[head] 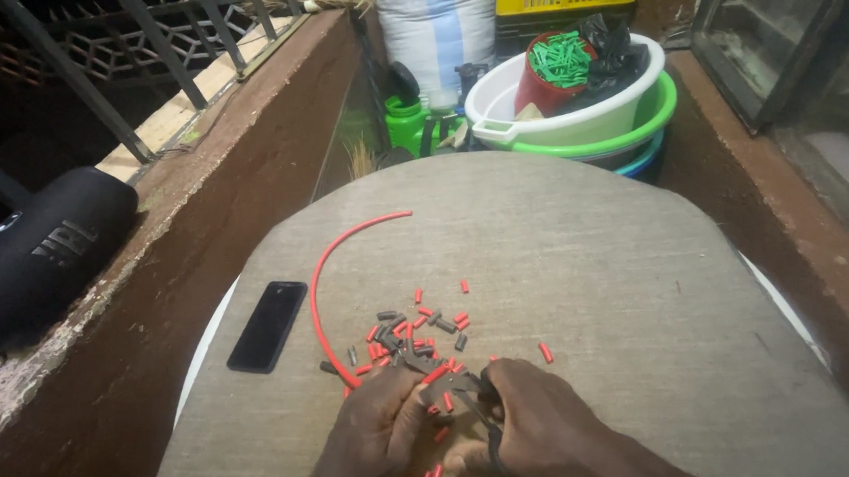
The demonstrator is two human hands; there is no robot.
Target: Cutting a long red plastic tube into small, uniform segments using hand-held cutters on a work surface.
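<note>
A long red wire (322, 272) curves across the grey cloth-covered table (590, 268) and runs down into my left hand (374, 427), which pinches its near end. My right hand (531, 422) grips a pair of dark scissors (469, 389) whose blades meet the wire just beyond my left fingers. Several short red and dark cut pieces (417, 331) lie scattered in front of both hands, with a few more between and below my hands.
A black phone (268, 325) lies flat on the table's left side. A black cylindrical speaker (36, 249) rests on the brown ledge at left. Stacked white and green basins (589, 116) holding a red cup of green pieces (556, 68) stand beyond the table.
</note>
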